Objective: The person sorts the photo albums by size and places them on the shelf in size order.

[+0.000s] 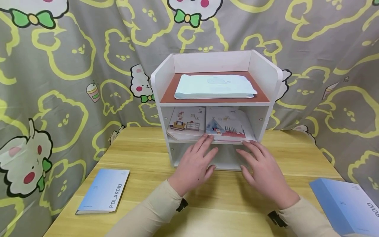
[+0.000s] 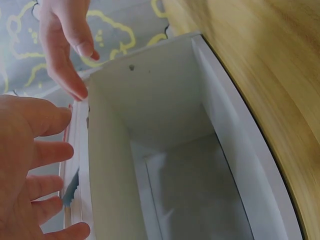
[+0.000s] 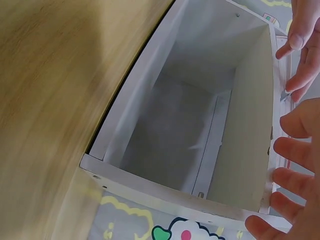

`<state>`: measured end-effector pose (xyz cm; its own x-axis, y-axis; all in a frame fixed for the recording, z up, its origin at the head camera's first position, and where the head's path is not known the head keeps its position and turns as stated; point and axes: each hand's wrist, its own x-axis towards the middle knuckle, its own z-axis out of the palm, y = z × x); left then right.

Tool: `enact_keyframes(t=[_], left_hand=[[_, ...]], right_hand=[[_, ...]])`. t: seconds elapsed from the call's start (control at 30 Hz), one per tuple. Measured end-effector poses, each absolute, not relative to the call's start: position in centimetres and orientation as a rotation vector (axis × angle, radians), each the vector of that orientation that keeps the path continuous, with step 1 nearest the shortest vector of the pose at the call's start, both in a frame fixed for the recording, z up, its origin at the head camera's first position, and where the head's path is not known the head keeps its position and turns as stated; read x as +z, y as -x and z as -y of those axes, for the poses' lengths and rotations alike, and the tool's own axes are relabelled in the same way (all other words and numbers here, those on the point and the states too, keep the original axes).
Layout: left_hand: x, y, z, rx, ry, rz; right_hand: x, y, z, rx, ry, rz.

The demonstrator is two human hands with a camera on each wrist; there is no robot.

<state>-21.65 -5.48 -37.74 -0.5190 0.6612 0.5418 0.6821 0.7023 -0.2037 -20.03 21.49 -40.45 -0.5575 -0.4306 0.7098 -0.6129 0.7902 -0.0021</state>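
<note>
While the sleeves reach over the wooden table: keep both forearms evenly placed, so that neither side pushes harder than the other.

Blue box: lies just beside the right sleeve; keep the cuff from catching its edge.

Blue album: lies flat on the left, apart from the work; leave it as placed.

Left hand: open, fingers spread, gripping nothing; fingertips are at the front edge of the pages, near its middle.

Right hand: open, fingers spread, gripping nothing; fingertips are at the right front corner. How firmly either hand presses cannot be told.

Bottom compartment: opens toward the person; keep the thumbs from hooking under its roof, which could lift the rack.

Illustrated pages: lie on the middle shelf of the white rack, two panels side by side; whether one open book or two cannot be told. The step in hand appears to be squaring them. Press straight back with flat fingertips, spreading the force along the edge; pushing one loose sheet could buckle it.

White pad: lies on the top shelf; avoid jolting the rack, since a knock could shift it.

Curtain: hangs behind the rack; use light force, as it likely offers no firm stop.
</note>
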Motion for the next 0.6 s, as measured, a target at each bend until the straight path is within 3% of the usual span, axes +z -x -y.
enact_keyframes(t=[0.33,0.6], left_hand=[[-38.1,21.7,6.0,-0.073,1.063,2.325],[-38.4,19.7,9.2,-0.095,1.047,2.503]], right_hand=[[-40.4,19.7,-21.4,0.360,-0.768,2.245],[-40.5,18.1,-20.4,0.486,-0.784,2.337]])
